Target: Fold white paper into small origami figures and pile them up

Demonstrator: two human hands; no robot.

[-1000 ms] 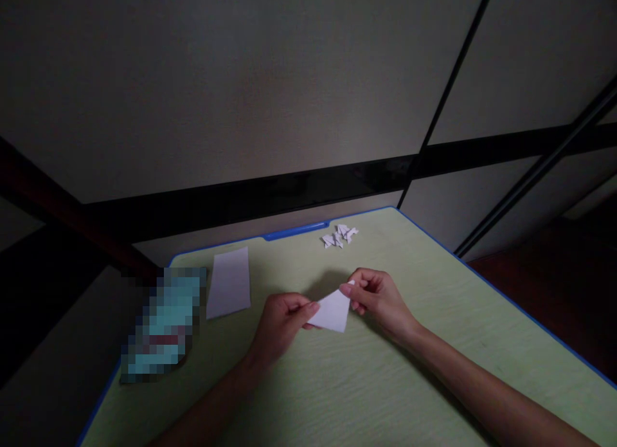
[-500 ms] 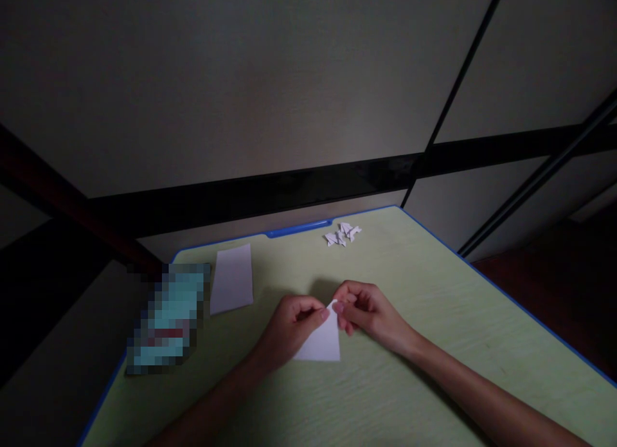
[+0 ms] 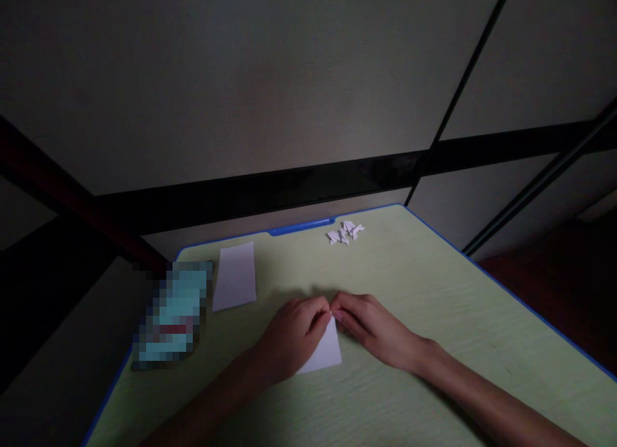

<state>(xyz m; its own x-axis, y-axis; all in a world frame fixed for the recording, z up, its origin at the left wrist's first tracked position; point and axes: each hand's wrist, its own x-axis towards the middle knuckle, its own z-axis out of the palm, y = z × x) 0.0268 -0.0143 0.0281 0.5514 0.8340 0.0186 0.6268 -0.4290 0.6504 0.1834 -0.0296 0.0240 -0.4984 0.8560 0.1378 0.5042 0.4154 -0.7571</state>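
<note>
Between my hands, low over the middle of the table, is a small white sheet of paper [image 3: 328,352]. My left hand [image 3: 299,334] pinches its upper end with thumb and forefinger and covers its left part. Right beside it, my right hand [image 3: 364,318] is closed in a pinch at the same top tip, the two sets of fingertips almost touching. The lower edge of the paper shows below my hands; the pinched tip is mostly hidden by my fingers.
A stack of white paper [image 3: 235,276] lies at the left, next to a blurred-out teal item [image 3: 178,312]. Several small folded paper pieces [image 3: 345,232] sit near the far edge of the green table [image 3: 434,286], which has a blue rim. Behind it rise cabinet panels [image 3: 270,80].
My right hand has lowered and its fingers have curled in closer to my left. The paper's pinched tip is now more covered, and its lower edge has shifted slightly nearer to me.
</note>
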